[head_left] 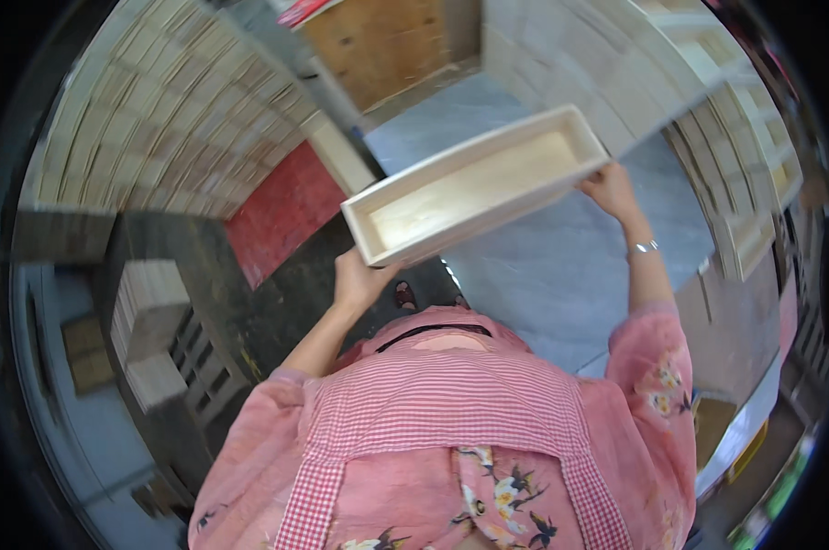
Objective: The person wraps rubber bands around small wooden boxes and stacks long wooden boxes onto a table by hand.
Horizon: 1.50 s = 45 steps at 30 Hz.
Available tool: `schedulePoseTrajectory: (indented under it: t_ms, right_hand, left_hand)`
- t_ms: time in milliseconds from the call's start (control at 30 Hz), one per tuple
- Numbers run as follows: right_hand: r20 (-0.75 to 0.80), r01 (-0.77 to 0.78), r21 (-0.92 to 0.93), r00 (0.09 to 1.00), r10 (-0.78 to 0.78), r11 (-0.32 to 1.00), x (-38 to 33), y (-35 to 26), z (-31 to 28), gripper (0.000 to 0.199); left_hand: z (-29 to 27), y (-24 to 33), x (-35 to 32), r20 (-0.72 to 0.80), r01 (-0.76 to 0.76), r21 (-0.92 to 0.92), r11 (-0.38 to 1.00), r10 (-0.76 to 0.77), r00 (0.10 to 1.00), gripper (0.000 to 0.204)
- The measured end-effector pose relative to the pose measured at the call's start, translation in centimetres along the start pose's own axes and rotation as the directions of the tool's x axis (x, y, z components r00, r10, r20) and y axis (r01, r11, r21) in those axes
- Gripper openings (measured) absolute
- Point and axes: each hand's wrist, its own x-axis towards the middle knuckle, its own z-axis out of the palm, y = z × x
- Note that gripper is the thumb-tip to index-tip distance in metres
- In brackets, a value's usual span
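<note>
A wooden tray [477, 183] is up in the air in the middle of the frame — long, shallow and empty inside. The left hand [359, 280] grips its near corner from below, and the right hand [609, 188] holds the far end by the rim. Both hands are closed on it, so it rests on nothing.

Under it is a grey worktop [561, 266]. Stacks of pale wooden boxes [158, 119] fill the upper left, and more trays [745, 165] are piled at the right. A red sheet [281, 211] lies left of the tray.

I think the job is mid-way — the tray is lifted, but not yet set down or stacked.
</note>
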Motion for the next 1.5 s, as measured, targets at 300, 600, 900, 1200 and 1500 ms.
schedulePoseTrajectory:
  t_ms: [300,600,900,1200,1500]
  right_hand:
    - [-0.082,0.0,0.238,0.996,0.02,0.971,-1.5,1.0,2.2,0.024]
    - [0.129,-0.495,-0.238,0.837,0.532,0.836,-24.3,-0.6,11.6,0.038]
    - [0.438,-0.838,-0.208,0.381,0.814,0.504,-28.4,-14.4,22.7,0.029]
    - [0.537,-0.548,0.335,0.779,0.323,0.766,-16.8,-21.5,34.7,0.041]
    - [0.114,0.342,0.589,0.862,-0.494,0.732,-9.9,-35.6,28.1,0.052]
  left_hand:
    - [-2.5,-6.1,1.7,0.372,0.133,-0.326,0.936,-0.002,0.928,0.055]
    - [5.8,-28.2,19.6,0.282,-0.325,0.31,0.893,0.241,0.929,0.054]
    - [10.9,-37.4,27.9,0.471,-0.223,0.583,0.781,-0.102,0.876,0.026]
    - [-4.9,-28.4,18.8,0.498,-0.295,0.286,0.912,0.121,0.859,0.032]
    - [-17.1,-18.4,0.9,0.405,0.451,-0.445,0.774,-0.275,0.872,0.021]
